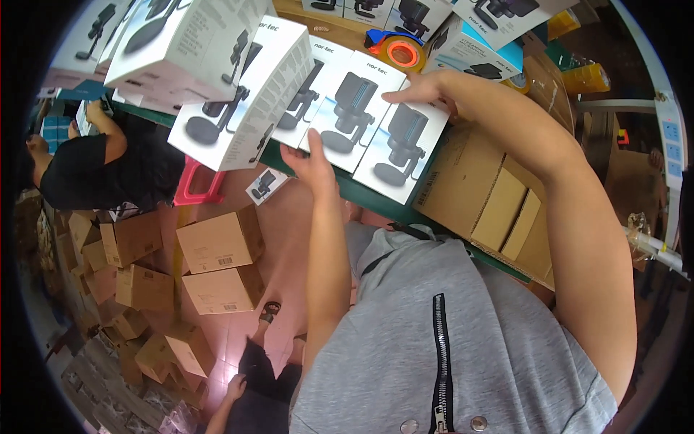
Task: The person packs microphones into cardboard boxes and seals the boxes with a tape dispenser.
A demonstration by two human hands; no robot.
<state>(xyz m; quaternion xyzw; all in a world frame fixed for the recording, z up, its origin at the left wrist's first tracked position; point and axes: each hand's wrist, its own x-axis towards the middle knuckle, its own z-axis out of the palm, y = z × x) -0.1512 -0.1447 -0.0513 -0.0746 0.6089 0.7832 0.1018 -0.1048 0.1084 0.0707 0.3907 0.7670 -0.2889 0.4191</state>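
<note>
White microphone boxes [376, 123]: three or so lying flat in a row on the green table edge [376, 199], each printed with a dark desk microphone.

Left hand [312, 160]: at the near edge of the row, fingers spread, palm against the side of a middle box; pinching nothing.

Right hand [423, 88]: at the far edge of the row, fingers extended flat on the top corner of the rightmost box; not closed on anything.

Step in hand, by judgement: squaring the row between both palms. A lift would call for pressing both hands inward first, since neither grips yet.

Stacked white boxes [217, 65]: left of the row, piled at angles. Orange tape roll [402, 52]: beyond the row. Open brown carton [499, 202]: right of the row, flaps up.

Room: pink tiled floor [278, 239] below the row, with closed brown cartons [220, 242]; a seated person in black [87, 170] to the left.
</note>
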